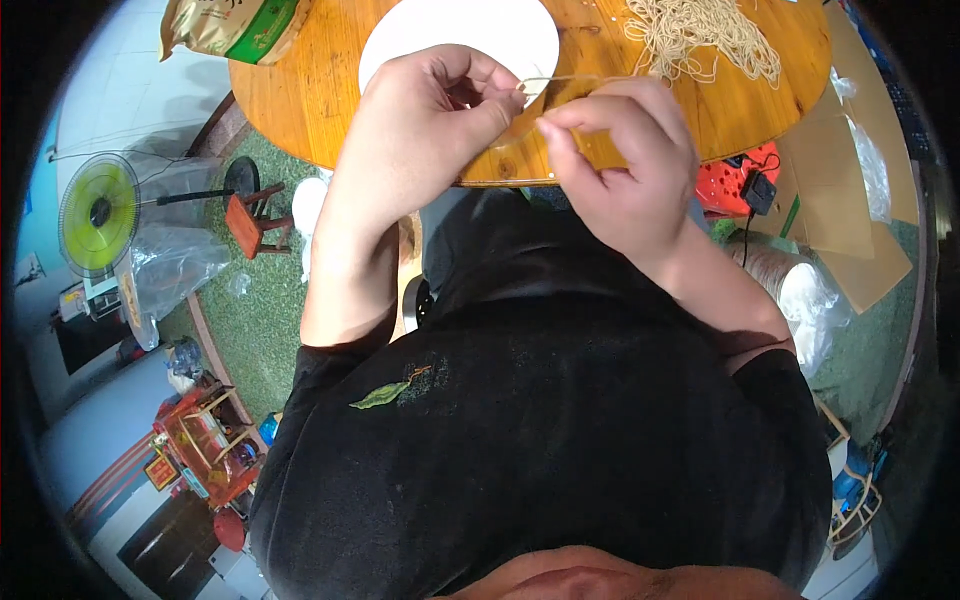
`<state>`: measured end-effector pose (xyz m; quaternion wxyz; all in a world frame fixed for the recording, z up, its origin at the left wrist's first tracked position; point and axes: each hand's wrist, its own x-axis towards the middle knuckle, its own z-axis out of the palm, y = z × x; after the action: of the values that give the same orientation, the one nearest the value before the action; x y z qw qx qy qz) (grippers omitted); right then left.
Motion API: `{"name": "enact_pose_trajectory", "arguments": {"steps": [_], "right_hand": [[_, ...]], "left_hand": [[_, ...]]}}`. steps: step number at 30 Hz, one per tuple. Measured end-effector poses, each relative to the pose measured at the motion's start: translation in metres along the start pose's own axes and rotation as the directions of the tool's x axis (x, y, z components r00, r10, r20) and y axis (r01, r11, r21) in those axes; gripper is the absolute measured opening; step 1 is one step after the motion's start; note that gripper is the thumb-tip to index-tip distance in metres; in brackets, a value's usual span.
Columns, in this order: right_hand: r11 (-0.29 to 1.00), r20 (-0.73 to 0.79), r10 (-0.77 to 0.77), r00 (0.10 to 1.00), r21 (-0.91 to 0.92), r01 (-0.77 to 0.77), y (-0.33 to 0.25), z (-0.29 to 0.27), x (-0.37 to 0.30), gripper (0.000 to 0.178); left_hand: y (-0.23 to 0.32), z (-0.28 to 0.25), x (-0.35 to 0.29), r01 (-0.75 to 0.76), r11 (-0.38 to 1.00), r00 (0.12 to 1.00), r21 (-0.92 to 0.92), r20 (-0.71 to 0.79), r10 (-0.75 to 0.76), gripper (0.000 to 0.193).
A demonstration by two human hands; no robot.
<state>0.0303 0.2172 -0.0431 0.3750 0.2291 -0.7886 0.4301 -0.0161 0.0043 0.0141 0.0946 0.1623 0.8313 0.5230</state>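
Note:
My left hand [415, 125] is over the table's near edge, its thumb and forefinger pinched together. Between those fingertips are the end of a thin beige cord [572, 78] and a small pale piece [533, 88] whose kind I cannot make out. The cord stretches rightward and passes behind the fingers of my right hand [640, 150]. On that hand the thumb and forefinger come together close to the left fingertips; what they hold, if anything, is too small to tell. Beyond the left hand lies a round white plate-like disc [465, 25].
A tangled heap of beige cord [705, 40] sits at the right on the round wooden table [320, 100]. A gold and green bag [235, 28] stands at its far left. On the floor are a fan [100, 212], a small stool [250, 225], a red perforated container [722, 185] and cardboard [830, 170].

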Motion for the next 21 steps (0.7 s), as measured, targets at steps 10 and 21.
{"name": "enact_pose_trajectory", "arguments": {"steps": [10, 21], "right_hand": [[0.976, -0.066, 0.195, 0.979, 0.113, -0.187, -0.001, 0.024, -0.007, 0.012], [0.933, 0.063, 0.303, 0.951, 0.182, -0.31, -0.004, 0.021, 0.004, 0.007]], "left_hand": [[0.0, 0.0, 0.002, 0.026, 0.998, 0.999, -0.066, 0.043, -0.023, 0.01], [-0.001, -0.003, 0.001, 0.038, 0.996, 0.997, -0.084, 0.077, -0.031, 0.009]]}}
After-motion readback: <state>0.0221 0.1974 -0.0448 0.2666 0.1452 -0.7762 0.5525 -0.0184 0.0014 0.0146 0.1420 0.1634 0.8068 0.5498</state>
